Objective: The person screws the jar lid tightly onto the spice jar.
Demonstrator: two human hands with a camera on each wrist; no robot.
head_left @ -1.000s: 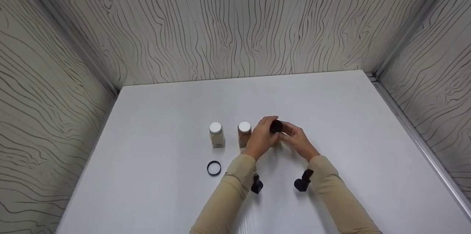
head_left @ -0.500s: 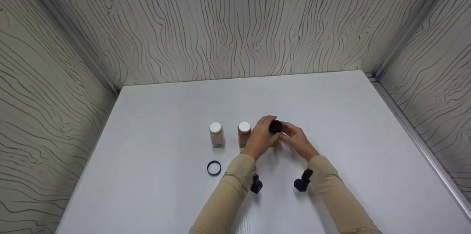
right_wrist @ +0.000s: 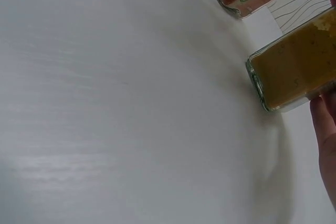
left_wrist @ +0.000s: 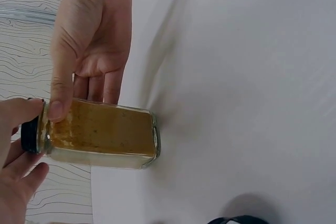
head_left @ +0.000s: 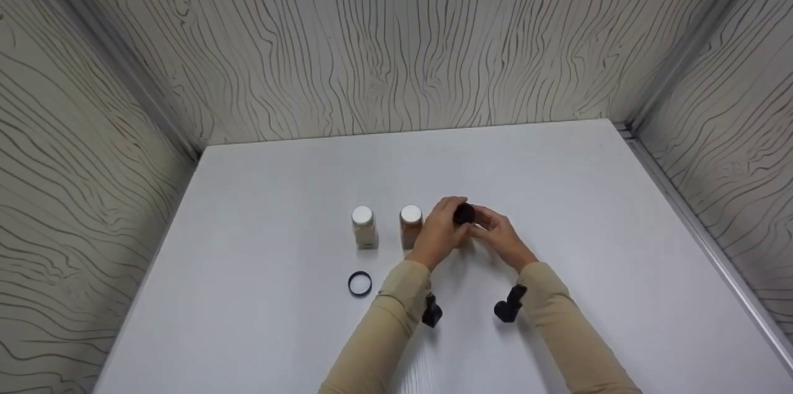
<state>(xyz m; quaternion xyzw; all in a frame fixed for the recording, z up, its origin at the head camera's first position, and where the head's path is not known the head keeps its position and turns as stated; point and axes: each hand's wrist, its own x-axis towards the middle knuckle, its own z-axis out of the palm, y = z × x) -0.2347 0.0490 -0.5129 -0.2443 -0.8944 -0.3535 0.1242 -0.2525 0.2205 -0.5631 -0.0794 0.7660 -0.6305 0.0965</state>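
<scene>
A square glass jar of yellow-brown powder [left_wrist: 110, 129] with a black lid [head_left: 464, 213] is between my hands. My left hand [head_left: 436, 232] pinches the lid, its thumb and fingers on either side of the rim. Just below the lid, my right hand [head_left: 503, 239] grips the jar's neck, thumb on the near face and fingers behind. In the right wrist view, the jar's base [right_wrist: 262, 85] shows, while the lid is out of frame. Left of my left hand stands a white-topped jar of reddish-brown powder [head_left: 411, 230], partly covered by that hand in the head view.
Farther left stands another white-topped jar with pale contents [head_left: 365, 230]. A black ring-shaped lid [head_left: 360, 283] lies on the white table [head_left: 260, 245] in front of it. Wood-patterned panels [head_left: 384, 41] enclose the table at the back and sides.
</scene>
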